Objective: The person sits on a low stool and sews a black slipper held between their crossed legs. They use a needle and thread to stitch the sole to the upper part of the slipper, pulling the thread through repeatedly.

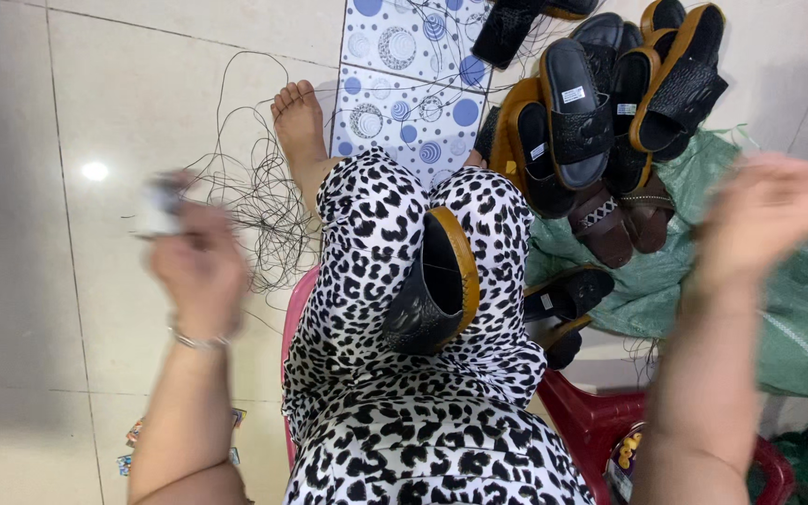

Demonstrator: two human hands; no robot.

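Floor: pale tiles (67, 309), with a blue-dotted mat (413, 84) ahead of the knees.
Left hand (200, 262): raised and blurred, fingers closed around a small pale object (156, 210); tangled dark thread (259, 201) lies just beyond it.
Right hand (764, 210): raised, blurred; spread or curled, cannot tell.
Sandal (437, 285): black with tan edge, clamped between the knees, midway between both hands.
Pile of sandals (600, 112): beyond the right hand, on green sacking (694, 271).

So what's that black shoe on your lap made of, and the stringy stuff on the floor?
The black slipper with tan sole edge looks like textured faux leather on rubbery foam, matte. The tangled dark thread seems thin, slightly stiff nylon or waxed cord, since it holds loose loops.
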